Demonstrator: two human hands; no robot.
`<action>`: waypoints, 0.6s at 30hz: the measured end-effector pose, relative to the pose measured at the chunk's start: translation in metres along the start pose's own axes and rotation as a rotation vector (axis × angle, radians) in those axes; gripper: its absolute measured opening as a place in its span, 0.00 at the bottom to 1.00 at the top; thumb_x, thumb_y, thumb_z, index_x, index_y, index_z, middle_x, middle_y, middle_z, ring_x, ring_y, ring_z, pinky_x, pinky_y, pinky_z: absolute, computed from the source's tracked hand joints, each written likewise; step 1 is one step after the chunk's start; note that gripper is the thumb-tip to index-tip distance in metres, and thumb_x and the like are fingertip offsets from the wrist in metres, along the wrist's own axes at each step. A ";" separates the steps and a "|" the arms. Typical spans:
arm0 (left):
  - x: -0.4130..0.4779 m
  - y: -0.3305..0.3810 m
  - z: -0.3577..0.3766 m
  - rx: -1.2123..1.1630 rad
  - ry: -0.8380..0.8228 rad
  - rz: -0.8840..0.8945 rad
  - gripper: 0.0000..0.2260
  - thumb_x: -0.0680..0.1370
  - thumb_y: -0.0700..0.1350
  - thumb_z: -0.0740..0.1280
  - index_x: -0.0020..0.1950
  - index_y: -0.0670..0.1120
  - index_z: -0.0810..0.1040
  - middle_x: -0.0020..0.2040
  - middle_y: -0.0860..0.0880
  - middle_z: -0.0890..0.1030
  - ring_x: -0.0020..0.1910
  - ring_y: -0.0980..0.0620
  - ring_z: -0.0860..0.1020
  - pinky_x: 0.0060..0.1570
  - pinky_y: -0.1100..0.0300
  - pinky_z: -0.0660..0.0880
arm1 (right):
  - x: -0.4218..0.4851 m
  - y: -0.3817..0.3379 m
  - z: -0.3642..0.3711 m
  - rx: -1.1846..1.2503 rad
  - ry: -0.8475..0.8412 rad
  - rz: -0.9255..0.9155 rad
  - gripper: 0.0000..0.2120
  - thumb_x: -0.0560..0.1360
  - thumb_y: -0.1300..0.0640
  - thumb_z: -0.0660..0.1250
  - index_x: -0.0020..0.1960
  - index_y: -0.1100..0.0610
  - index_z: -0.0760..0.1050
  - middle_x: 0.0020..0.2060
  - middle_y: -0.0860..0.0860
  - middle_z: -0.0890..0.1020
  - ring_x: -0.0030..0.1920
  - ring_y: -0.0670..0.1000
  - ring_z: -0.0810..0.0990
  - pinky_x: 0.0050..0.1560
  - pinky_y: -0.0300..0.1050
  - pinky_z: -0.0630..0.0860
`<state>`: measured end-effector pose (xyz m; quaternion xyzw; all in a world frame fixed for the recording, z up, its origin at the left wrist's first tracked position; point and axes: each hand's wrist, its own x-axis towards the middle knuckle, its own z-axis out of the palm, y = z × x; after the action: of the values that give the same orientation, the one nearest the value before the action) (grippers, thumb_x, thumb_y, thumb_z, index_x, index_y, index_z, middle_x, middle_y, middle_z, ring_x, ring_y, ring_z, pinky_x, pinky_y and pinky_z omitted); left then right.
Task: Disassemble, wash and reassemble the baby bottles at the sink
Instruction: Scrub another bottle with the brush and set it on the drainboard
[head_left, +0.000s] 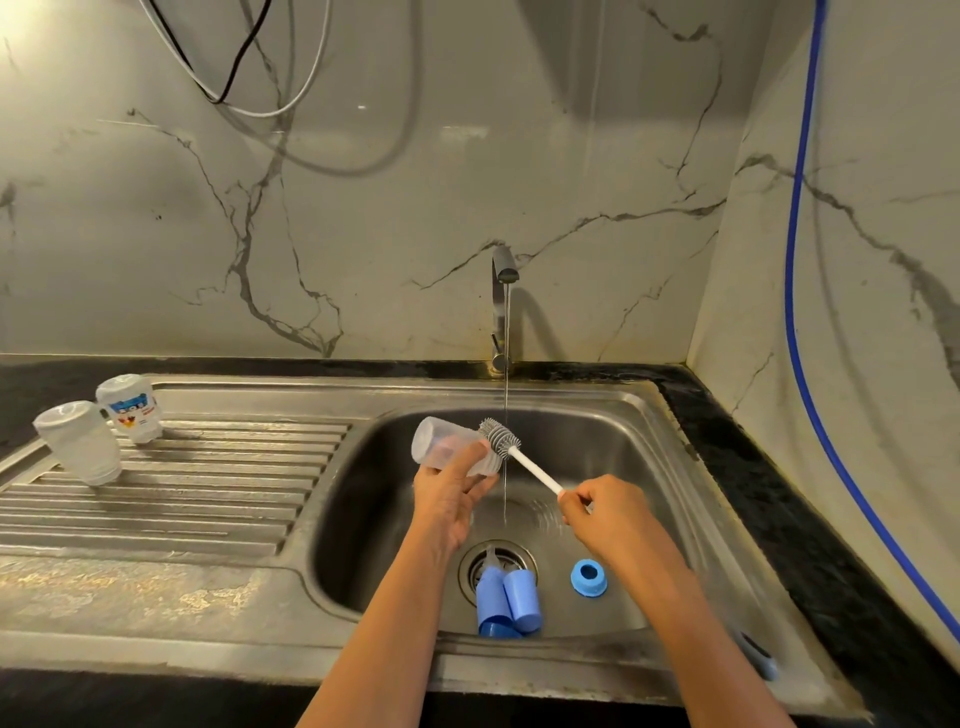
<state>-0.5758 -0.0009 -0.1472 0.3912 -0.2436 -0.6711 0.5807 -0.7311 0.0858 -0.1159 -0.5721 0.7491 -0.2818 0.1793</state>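
Left hand (449, 499) grips the clear bottle (441, 447) round its body — light, likely slippery; right hand (608, 514) pinches the brush handle (537, 472)

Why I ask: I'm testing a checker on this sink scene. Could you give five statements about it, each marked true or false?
1. The left hand holds a clear bottle. True.
2. The right hand holds the brush by its handle. True.
3. The tap is off. False: water runs from the tap.
4. The blue ring lies on the drainboard. False: the ring lies in the basin.
5. Two bottles stand on the drainboard. True.
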 end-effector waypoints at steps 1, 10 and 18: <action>-0.001 0.000 0.001 0.006 -0.004 0.005 0.24 0.71 0.36 0.73 0.65 0.41 0.69 0.55 0.40 0.79 0.51 0.43 0.82 0.47 0.52 0.81 | 0.000 0.000 0.001 0.004 0.006 0.002 0.17 0.78 0.51 0.61 0.41 0.62 0.79 0.30 0.54 0.77 0.29 0.48 0.70 0.31 0.44 0.69; 0.001 0.002 0.000 -0.138 0.154 -0.005 0.21 0.73 0.39 0.73 0.62 0.43 0.68 0.46 0.45 0.78 0.43 0.49 0.78 0.66 0.44 0.69 | -0.009 -0.008 -0.007 0.072 -0.157 0.009 0.15 0.78 0.54 0.62 0.38 0.59 0.80 0.18 0.45 0.73 0.21 0.44 0.68 0.26 0.36 0.68; 0.001 0.002 -0.001 -0.074 0.016 0.015 0.26 0.72 0.36 0.72 0.68 0.40 0.69 0.54 0.40 0.80 0.52 0.43 0.81 0.50 0.51 0.80 | -0.004 -0.007 -0.002 0.061 -0.031 -0.010 0.16 0.79 0.51 0.61 0.42 0.61 0.81 0.31 0.54 0.81 0.27 0.47 0.70 0.29 0.41 0.69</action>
<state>-0.5743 -0.0019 -0.1464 0.3731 -0.2168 -0.6720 0.6019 -0.7259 0.0890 -0.1104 -0.5744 0.7343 -0.2966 0.2071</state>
